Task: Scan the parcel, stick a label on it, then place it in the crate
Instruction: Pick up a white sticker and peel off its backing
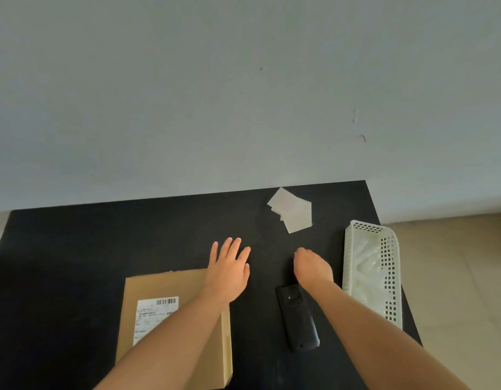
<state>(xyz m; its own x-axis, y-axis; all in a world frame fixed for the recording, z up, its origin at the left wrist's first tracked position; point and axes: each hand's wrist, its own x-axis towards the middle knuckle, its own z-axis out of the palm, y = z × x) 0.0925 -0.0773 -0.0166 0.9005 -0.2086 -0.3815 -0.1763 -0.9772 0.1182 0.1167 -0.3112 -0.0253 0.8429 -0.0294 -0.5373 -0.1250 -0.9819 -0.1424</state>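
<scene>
Down at the near edge of the black table (pixel 60 263) lies the brown cardboard parcel (pixel 170 288), flat, its printed shipping slip (pixel 152 313) facing up. Over its far right corner hangs the left hand (pixel 229 270), fingers spread, grasping nothing. Just beside, the right hand (pixel 312 268) curls over the top of the dark scanner (pixel 298 316); whether it grips I cannot tell. Further right stands the white crate (pixel 389 277); loose labels (pixel 292 211) lie beyond.
</scene>
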